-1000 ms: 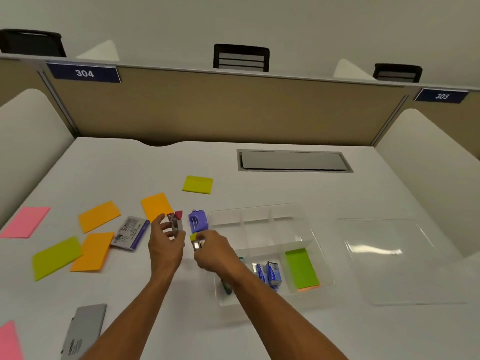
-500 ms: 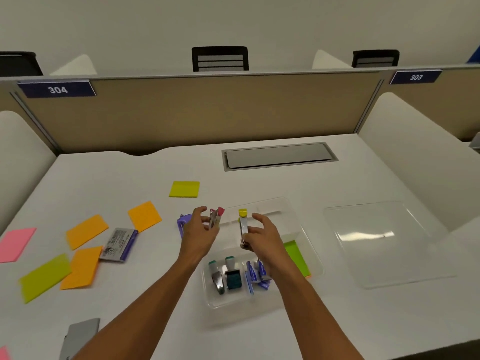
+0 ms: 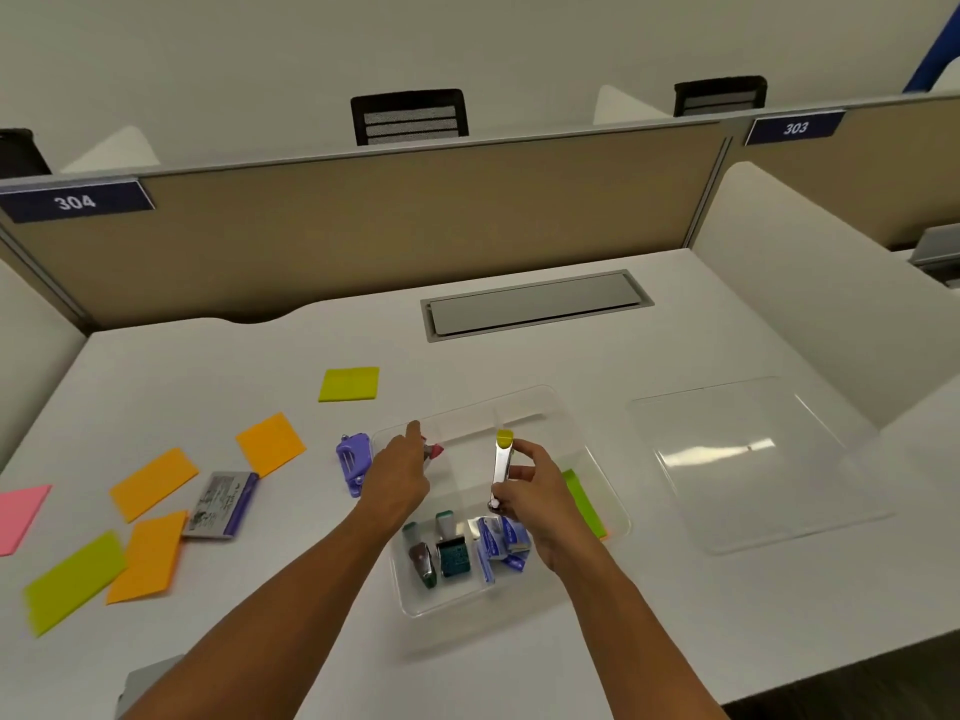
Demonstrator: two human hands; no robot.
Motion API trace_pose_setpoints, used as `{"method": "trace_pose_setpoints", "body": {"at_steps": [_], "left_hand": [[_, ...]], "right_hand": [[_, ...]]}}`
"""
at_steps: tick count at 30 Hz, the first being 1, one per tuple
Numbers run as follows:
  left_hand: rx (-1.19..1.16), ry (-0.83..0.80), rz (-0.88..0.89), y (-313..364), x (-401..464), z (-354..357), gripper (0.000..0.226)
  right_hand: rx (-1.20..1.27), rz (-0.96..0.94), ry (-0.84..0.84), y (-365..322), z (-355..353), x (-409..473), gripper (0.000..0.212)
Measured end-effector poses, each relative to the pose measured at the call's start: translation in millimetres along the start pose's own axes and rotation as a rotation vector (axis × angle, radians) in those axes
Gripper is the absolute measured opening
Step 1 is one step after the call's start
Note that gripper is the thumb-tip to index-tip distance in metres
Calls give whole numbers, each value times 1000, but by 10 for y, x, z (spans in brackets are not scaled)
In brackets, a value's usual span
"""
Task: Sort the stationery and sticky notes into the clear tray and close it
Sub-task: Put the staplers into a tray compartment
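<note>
Here, before you, largest first: the white desk (image 3: 519, 241), backed by a tan partition (image 3: 389, 220) with plates reading 304 and 303, and a grey hatch (image 3: 535, 306) set into its far middle.

Clear lid (image 3: 748, 465): lies flat on the desk to the right of the tray, apart from it.

Clear tray (image 3: 618, 517): open, divided into compartments, directly under your hands. Near-left compartment holds two green-topped stamps (image 3: 449, 550) and a small dark stapler-like item (image 3: 422, 561). The compartment beside it holds several blue-and-white packets (image 3: 501, 540), heaped. Near-right compartment holds a green sticky pad (image 3: 584, 498) over an orange one, mostly hidden by your right wrist. The far compartments show nothing in them that can be made out.

Loose sticky notes on the desk, left of the tray: one yellow-green note (image 3: 349, 384) at the far side, three orange notes (image 3: 270, 443), one larger yellow-green sheet (image 3: 72, 579) near the left, one pink note (image 3: 18, 517) at the left edge.

Purple-edged box (image 3: 223, 504): among the orange notes.

Purple stapler (image 3: 354, 462): just outside the tray's left wall, beside your left hand.

Your right hand (image 3: 535, 491): over the tray's middle, fingers curled round a silver, yellow-tipped stapler (image 3: 502, 462) held upright.

Your left hand (image 3: 397, 475): at the tray's left rim, fingers closed on a small red-tipped stapler (image 3: 432, 452), largely hidden behind the hand.
</note>
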State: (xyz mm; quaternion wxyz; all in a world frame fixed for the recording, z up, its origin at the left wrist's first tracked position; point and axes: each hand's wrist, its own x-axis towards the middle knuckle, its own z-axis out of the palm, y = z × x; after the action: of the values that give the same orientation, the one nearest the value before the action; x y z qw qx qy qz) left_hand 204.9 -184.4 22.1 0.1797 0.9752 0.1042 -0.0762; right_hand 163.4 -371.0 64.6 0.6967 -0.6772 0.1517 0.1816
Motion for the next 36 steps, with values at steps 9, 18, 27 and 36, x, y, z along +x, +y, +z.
{"method": "trace_pose_setpoints", "body": {"at_steps": [9, 18, 27, 36], "left_hand": [[-246, 164, -26, -101, -231, 12, 57], [-305, 184, -97, -113, -808, 397, 92], [-231, 163, -3, -204, -945, 472, 108], [-431, 118, 1, -216, -906, 503, 120]], "right_hand": [[-45, 11, -66, 4, 123, 13, 59], [-446, -147, -84, 27, 418, 186, 59], [-896, -313, -162, 51, 805, 452, 52], [-1091, -405, -105, 110, 1119, 558, 16]]}}
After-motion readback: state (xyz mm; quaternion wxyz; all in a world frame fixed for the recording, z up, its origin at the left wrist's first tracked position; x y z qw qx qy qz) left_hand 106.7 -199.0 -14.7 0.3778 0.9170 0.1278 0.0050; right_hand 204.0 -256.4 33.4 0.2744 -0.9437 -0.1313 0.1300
